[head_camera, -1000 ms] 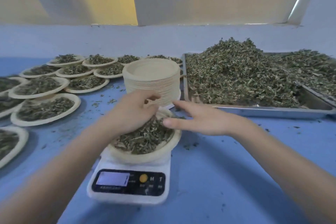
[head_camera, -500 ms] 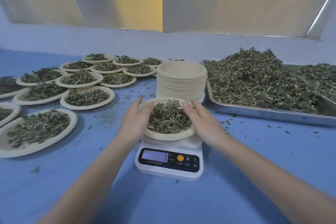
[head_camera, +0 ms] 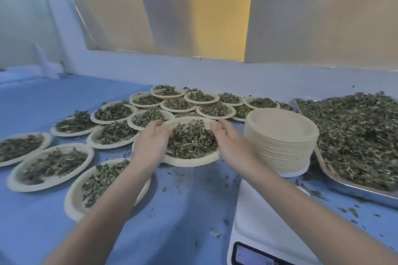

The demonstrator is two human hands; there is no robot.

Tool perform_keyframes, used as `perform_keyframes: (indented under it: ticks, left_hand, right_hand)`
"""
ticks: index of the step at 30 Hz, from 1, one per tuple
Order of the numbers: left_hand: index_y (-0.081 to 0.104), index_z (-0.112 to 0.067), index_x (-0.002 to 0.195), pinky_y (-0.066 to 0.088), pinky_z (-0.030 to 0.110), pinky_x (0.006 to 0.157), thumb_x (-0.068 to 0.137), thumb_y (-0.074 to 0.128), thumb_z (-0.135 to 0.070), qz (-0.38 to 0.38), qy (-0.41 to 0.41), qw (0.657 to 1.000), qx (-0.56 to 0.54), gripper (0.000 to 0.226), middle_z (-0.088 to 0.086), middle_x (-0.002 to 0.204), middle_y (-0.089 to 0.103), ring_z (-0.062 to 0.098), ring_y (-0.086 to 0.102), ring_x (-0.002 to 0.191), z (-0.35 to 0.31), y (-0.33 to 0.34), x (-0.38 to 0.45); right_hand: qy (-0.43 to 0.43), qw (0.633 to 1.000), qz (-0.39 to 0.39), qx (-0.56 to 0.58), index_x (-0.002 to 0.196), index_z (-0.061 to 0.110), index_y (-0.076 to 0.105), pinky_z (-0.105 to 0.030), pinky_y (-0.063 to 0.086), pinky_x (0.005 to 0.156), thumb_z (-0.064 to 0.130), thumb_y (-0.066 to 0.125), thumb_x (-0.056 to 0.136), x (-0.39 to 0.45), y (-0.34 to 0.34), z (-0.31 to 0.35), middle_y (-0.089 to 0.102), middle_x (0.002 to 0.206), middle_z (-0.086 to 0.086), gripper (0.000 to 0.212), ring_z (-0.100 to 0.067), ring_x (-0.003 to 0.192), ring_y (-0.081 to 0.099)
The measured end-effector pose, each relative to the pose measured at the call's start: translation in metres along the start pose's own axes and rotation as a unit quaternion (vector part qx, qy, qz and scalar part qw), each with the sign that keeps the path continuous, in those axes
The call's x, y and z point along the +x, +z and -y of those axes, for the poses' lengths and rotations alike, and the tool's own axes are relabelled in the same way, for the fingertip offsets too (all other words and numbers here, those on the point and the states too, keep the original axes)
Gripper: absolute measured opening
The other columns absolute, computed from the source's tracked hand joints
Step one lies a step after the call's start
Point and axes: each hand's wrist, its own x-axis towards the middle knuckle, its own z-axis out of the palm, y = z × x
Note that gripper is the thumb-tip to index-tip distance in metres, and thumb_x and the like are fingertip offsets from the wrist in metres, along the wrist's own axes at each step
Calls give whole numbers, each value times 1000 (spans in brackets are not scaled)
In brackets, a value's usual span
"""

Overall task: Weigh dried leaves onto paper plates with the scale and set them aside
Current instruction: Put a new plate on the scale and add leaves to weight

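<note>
The blue tabletop (head_camera: pixel 193 211) carries a metal tray heaped with dried green leaves (head_camera: pixel 355 135) at its right edge, many filled plates (head_camera: pixel 112 112) toward the far left, a stack of empty beige paper plates (head_camera: pixel 280 135) and a white digital scale (head_camera: pixel 258 221) at the near edge. The round paper plate of weighed leaves (head_camera: pixel 191 142) is off the scale, between both hands. The left hand (head_camera: pixel 150 146) and the right hand (head_camera: pixel 232 144) grasp its opposite rims with curled fingers, arms stretched forward; the free place lies just below.
</note>
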Motion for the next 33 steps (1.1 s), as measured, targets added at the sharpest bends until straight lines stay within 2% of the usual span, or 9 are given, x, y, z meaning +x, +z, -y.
perform_keyframes:
  ticks: [5, 9, 14, 17, 21, 24, 27, 30, 33]
  left_hand:
    - [40, -21, 141, 31, 34, 96, 95, 46, -28, 4, -11, 999, 46, 47, 2, 144, 42, 21, 40, 127, 6, -22, 50]
    - [34, -21, 143, 33, 45, 107, 97, 44, -27, 9, -30, 998, 54, 48, 5, 145, 40, 26, 43, 127, 13, -30, 94]
    - [30, -16, 146, 44, 21, 64, 101, 35, -21, 0, -28, 995, 95, 46, 6, 141, 44, 12, 54, 85, 25, -30, 159]
    - [29, -13, 147, 34, 9, 39, 100, 32, -12, -12, -25, 992, 120, 46, 7, 122, 56, 8, 43, 61, 33, -34, 204]
    - [25, -9, 147, 42, 24, 50, 101, 32, -14, -4, -49, 990, 132, 46, 14, 108, 56, 20, 49, 64, 49, -42, 259]
    - [26, -10, 145, 30, 21, 50, 102, 32, -16, 19, -58, 984, 166, 44, -2, 80, 45, 11, 36, 58, 70, -46, 290]
    - [25, -12, 148, 36, 17, 57, 103, 32, -21, 49, -76, 977, 194, 46, 7, 120, 54, 10, 44, 68, 88, -48, 306]
    - [33, -16, 145, 31, 40, 107, 103, 29, -36, 56, -56, 955, 286, 47, 6, 149, 35, 24, 39, 130, 105, -50, 317]
    - [34, -14, 141, 7, 50, 115, 102, 18, -37, 65, -52, 914, 398, 48, 6, 152, 30, 23, 17, 143, 112, -49, 321]
  right_hand:
    - [0, 999, 6, 42, 143, 25, 34, -25, 30, 91, 51, 32, 97, 55, 36, 16, 44, 143, 3, 52, -12, 126, 43]
    - [10, 998, -46, 41, 123, 18, 43, -22, 40, 51, 42, 34, 100, 103, 58, 25, 63, 91, -1, 35, -5, 55, 56]
    - [105, 982, -25, 153, 87, 6, 56, -19, 44, 44, 29, 46, 98, 166, 87, 19, 55, 64, -4, 27, -5, 36, 52]
    - [175, 938, -8, 300, 71, 6, 62, -33, 59, 65, 20, 62, 91, 202, 103, 23, 62, 66, -5, 25, -11, 43, 62]
    - [188, 937, -2, 295, 63, 9, 62, -44, 55, 84, 21, 71, 83, 250, 132, 24, 73, 72, -9, 25, -26, 75, 71]
    - [187, 954, 6, 235, 69, 8, 59, -30, 50, 74, 11, 61, 85, 279, 155, 19, 67, 80, -12, 17, -26, 79, 65]
    - [156, 978, 24, 138, 67, 11, 52, -28, 37, 58, 22, 53, 92, 297, 171, 16, 57, 73, -4, 27, -20, 67, 53]
    - [99, 993, 64, -14, 64, 14, 42, -29, 33, 56, 39, 34, 100, 302, 181, 16, 46, 66, -1, 45, -19, 63, 46]
    - [48, 982, 101, -151, 86, 12, 54, -41, 36, 93, 40, 16, 102, 299, 183, 19, 59, 102, -13, 50, -29, 108, 49]
